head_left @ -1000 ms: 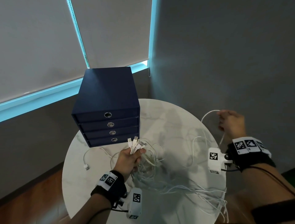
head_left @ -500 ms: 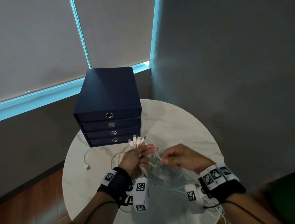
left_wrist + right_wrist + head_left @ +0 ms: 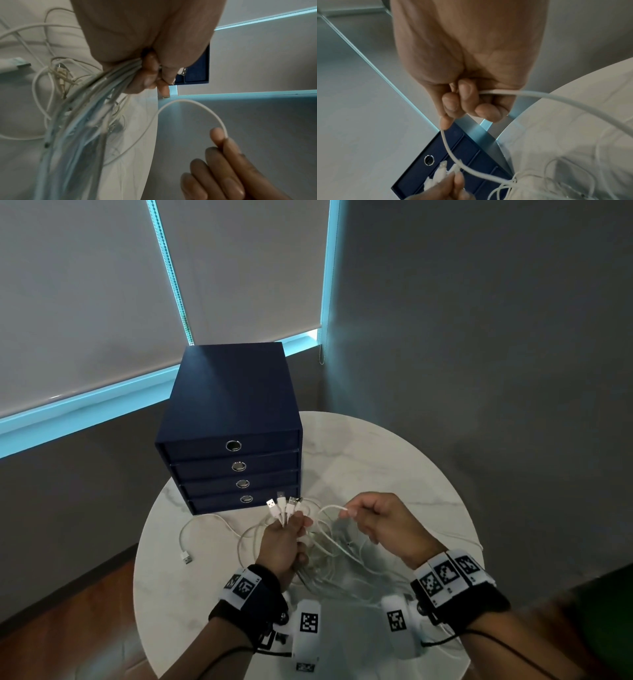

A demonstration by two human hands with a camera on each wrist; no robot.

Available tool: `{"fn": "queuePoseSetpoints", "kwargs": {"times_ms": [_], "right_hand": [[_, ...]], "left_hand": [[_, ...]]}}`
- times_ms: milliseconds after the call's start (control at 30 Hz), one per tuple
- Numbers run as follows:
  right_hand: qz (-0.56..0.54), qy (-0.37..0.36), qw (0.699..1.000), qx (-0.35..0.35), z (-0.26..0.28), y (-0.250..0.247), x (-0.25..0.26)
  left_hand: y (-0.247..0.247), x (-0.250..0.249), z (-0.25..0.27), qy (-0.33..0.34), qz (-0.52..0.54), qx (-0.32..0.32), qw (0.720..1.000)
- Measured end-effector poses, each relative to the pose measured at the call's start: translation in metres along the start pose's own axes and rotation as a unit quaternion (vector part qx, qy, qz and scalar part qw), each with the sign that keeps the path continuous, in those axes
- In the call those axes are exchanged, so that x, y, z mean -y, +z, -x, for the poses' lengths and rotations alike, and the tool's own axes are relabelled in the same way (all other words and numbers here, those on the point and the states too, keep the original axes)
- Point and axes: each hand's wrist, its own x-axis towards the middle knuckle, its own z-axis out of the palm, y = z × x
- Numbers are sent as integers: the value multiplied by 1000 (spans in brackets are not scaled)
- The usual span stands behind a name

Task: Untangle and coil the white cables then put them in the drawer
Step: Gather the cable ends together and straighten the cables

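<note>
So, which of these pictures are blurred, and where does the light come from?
Head view: sharp, dim room, cyan light along the window blind edges. Left wrist view: the cable bundle under the left hand is smeared and tinted blue. Right wrist view: the right hand is sharp, the drawer box soft.

We saw the white cables as a loose tangle of thin cords lying on the worktop in front of the drawer unit. Several strands were gathered into one bundle with their USB plugs fanned upward, just in front of the lowest drawer. One cable arched away from the bundle in a raised loop. Another cable end trailed apart to the left, its plug flat on the worktop. The navy drawer unit stood upright, its four drawers closed, each with a round metal pull.
</note>
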Motion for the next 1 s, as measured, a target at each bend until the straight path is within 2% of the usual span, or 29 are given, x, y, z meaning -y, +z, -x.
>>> {"fn": "queuePoseSetpoints", "kwargs": {"times_ms": [100,233,333,433,500,567,700,867,1000], "right_hand": [[-26,-23,999,-11,0,3,2],[-22,-18,995,95,4,9,-4],[7,81,980,181,11,6,-22],[77,168,946,265,23,-6,-42],[117,211,925,293,32,-13,-52],[131,242,917,287,38,-18,-59],[114,259,922,264,42,-20,-69],[65,224,949,214,39,-22,-71],[17,199,962,188,34,-25,-70]], "left_hand": [[0,-5,6,-42,14,47,998],[6,-22,10,-131,93,155,975],[6,-27,2,-128,146,161,968],[3,-24,-3,-86,136,136,978],[2,-22,-3,-62,130,122,982],[3,-20,-3,-55,141,129,980],[4,-15,-6,-19,116,128,985],[4,-15,-4,-11,114,113,987],[6,-17,1,-30,106,129,986]]}}
